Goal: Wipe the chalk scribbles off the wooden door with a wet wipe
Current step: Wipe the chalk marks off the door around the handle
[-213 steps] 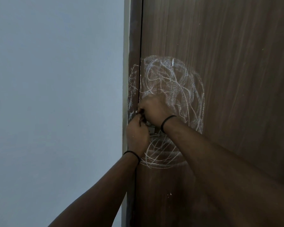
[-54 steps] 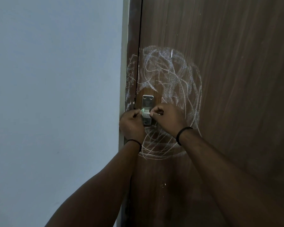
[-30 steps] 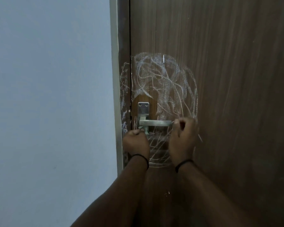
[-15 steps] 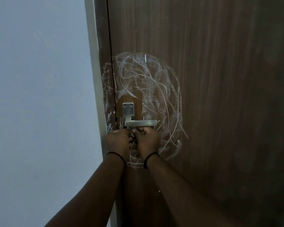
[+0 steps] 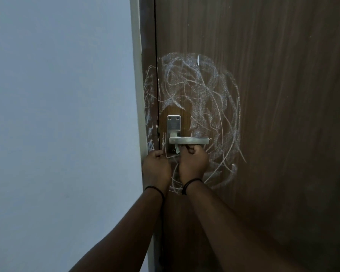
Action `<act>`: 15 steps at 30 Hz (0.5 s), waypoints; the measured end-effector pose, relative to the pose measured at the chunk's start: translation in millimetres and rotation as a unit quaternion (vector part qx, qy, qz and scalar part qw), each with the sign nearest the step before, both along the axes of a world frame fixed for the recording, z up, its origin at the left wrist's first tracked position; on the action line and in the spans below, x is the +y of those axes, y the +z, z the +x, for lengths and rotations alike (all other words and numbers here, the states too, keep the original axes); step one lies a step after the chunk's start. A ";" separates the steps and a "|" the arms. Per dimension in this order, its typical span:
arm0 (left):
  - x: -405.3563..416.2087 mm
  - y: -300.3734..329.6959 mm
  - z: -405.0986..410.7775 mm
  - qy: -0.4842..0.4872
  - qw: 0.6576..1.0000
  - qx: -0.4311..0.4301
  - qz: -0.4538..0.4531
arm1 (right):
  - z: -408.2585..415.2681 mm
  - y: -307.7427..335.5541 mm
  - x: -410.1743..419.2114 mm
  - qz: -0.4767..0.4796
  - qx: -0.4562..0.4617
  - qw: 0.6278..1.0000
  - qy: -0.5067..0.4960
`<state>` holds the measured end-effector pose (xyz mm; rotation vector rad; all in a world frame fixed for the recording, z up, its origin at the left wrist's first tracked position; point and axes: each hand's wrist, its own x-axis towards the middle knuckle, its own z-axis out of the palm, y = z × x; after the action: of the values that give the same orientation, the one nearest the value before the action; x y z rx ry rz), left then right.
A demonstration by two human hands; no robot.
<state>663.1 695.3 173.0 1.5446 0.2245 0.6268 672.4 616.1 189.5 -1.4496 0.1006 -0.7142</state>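
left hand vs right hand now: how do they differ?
The left hand sits at the door's edge by the frame; the right hand is directly under the lever handle. The right hand pinches a small pale wet wipe; nothing shows in the left hand, whose fingers are curled. Both wear a dark wristband and overlap the chalk scribbles.

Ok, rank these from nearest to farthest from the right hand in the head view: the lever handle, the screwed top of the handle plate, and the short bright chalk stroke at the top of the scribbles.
1. Lever handle: just above the right hand, over its fingers.
2. Screwed top of the handle plate: higher, up and to the left.
3. Short bright chalk stroke: farthest, at the top of the chalk scribbles.
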 end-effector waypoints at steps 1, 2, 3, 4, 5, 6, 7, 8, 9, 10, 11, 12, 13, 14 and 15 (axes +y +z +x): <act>0.3 -0.3 0.0 0.006 1.000 -0.008 0.005 | 0.0 -1.8 1.4 0.010 0.006 1.000 0.004; 0.7 -1.0 0.0 0.010 1.000 -0.015 0.015 | -0.6 -5.1 3.0 0.010 0.011 1.000 0.012; 0.8 -2.0 0.2 0.011 0.999 -0.022 0.021 | -1.5 -8.4 4.2 0.004 0.015 1.000 0.024; 1.4 -2.6 -0.2 0.012 0.999 -0.027 0.022 | -2.7 -11.5 6.1 -0.001 0.018 0.999 0.037; 2.0 -3.5 -0.4 0.014 0.999 -0.030 0.023 | -3.6 -13.1 7.4 0.000 0.019 0.999 0.041; 2.9 -4.0 -0.4 0.016 0.999 -0.030 0.023 | -3.9 -12.6 8.2 0.004 0.017 0.999 0.035; 3.7 -4.2 -0.1 0.019 0.999 -0.029 0.022 | -3.9 -10.1 8.4 0.010 0.011 1.000 0.020; 4.2 -3.9 0.1 0.018 0.999 -0.026 0.020 | -3.5 -6.3 8.0 0.017 0.003 1.000 0.000; 4.2 -3.4 -0.1 0.017 0.999 -0.027 0.019 | -2.7 -2.4 7.2 0.022 -0.002 1.000 -0.015; 4.0 -2.9 -0.4 0.016 0.999 -0.028 0.020 | -1.5 0.9 6.3 0.022 -0.003 1.000 -0.022; 3.9 -2.3 -0.6 0.017 0.999 -0.030 0.024 | -0.6 2.5 5.6 0.018 0.003 1.000 -0.021; 3.9 -1.8 -1.6 0.018 0.999 -0.032 0.032 | -0.5 1.6 4.9 0.013 0.014 1.000 -0.018; 3.9 -1.8 -2.3 0.014 0.999 -0.036 0.039 | -1.0 -1.6 3.7 0.010 0.031 0.999 -0.015; 3.7 -2.1 -2.8 0.005 0.998 -0.043 0.046 | -1.8 -5.6 2.0 0.009 0.048 0.999 -0.016; 3.6 -2.2 -2.9 -0.005 0.997 -0.050 0.057 | -2.6 -8.9 0.1 0.009 0.057 0.998 -0.020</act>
<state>660.2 698.8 170.8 1.6190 0.1073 0.7173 669.7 616.1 180.6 -1.4748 0.2247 -0.6610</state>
